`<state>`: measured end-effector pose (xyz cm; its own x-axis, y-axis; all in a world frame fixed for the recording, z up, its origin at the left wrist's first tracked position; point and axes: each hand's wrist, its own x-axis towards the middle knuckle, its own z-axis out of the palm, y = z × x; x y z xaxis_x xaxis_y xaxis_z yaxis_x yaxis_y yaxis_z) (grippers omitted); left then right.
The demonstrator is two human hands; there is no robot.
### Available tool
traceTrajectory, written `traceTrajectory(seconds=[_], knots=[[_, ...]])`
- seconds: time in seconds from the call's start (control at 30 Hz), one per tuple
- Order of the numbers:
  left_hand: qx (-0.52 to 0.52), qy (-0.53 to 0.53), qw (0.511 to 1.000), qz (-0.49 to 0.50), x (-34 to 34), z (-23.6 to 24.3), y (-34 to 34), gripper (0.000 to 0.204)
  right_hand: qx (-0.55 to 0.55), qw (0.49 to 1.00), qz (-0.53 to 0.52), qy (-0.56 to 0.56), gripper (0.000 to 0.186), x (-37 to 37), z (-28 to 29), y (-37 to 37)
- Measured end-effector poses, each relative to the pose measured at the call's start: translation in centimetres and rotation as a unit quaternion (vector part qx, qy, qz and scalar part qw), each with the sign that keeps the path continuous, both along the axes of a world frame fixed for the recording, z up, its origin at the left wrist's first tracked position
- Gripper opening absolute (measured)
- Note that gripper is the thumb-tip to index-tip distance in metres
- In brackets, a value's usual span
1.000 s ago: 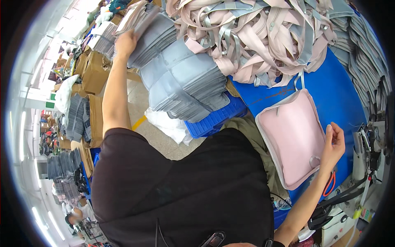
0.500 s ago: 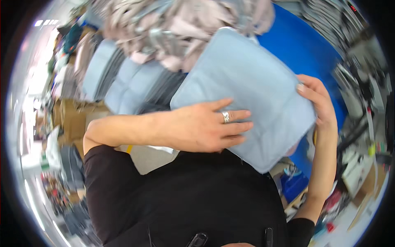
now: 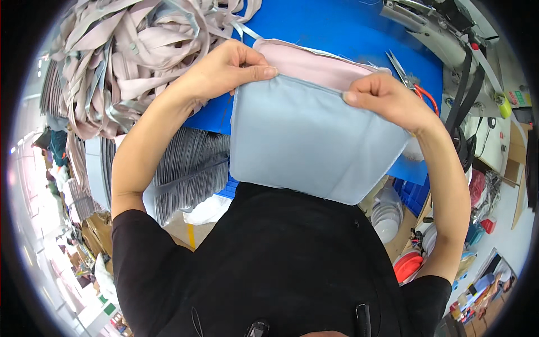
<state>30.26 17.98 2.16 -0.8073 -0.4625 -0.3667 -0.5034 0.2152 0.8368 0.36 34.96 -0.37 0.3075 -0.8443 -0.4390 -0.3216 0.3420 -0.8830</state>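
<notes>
A light blue fabric panel (image 3: 314,140) hangs in front of my body, its lower edge against the black shirt. With thumb and bent fingers, my left hand (image 3: 238,67) pinches the panel's upper left corner. My right hand (image 3: 387,101) grips the same upper edge farther right, thumb on top. Beyond that edge lies a pink fabric piece (image 3: 303,62) with a pale seamed border; whether it is joined to the blue panel I cannot tell. Scissors (image 3: 403,72) with red handles rest just past my right hand.
A blue tabletop (image 3: 325,22) carries a heap of pink and grey fabric strips (image 3: 140,50) at the far left. Below the heap stands a tight stack of grey-blue panels (image 3: 188,168). A sewing machine (image 3: 429,28) is at the far right, and a blue bin (image 3: 412,194) sits lower right.
My left hand has gone from lying spread on the panel to pinching its upper edge. The panel has turned straighter, and the pink piece now shows behind it. My head view has shifted.
</notes>
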Motion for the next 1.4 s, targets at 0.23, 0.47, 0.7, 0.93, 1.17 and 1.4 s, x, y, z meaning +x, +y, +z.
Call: traceTrajectory(seconds=[0.23, 0.47, 0.7, 0.93, 1.17, 1.4], knots=[[-0.382, 0.058, 0.921, -0.036, -1.6, -3.3, -2.4, 0.020, -0.327, 0.893, -0.042, 0.305, 0.028, 1.1, -1.0, -2.1], [-0.422, 0.044, 0.905, 0.022, -3.4, -7.9, -5.2, 0.021, -0.326, 0.883, -0.115, 0.316, 0.023, 0.6, -5.0, -5.0], [-0.415, 0.077, 0.907, 0.006, -3.3, -6.3, -5.2, 0.025, -0.342, 0.867, -0.111, 0.346, 0.023, 0.3, -5.1, -4.9], [-0.371, 0.055, 0.926, 0.049, -4.5, -7.9, -7.1, 0.024, -0.404, 0.827, -0.119, 0.372, 0.025, 0.0, -5.9, -6.3], [-0.341, 0.128, 0.931, -0.004, -2.2, 2.4, -0.4, 0.012, -0.373, 0.879, -0.150, 0.256, 0.020, 0.6, 0.6, 0.7], [-0.454, 0.228, 0.851, -0.133, -0.9, 4.4, 1.9, 0.013, -0.379, 0.893, -0.134, 0.201, 0.015, 1.2, 2.3, 3.8]])
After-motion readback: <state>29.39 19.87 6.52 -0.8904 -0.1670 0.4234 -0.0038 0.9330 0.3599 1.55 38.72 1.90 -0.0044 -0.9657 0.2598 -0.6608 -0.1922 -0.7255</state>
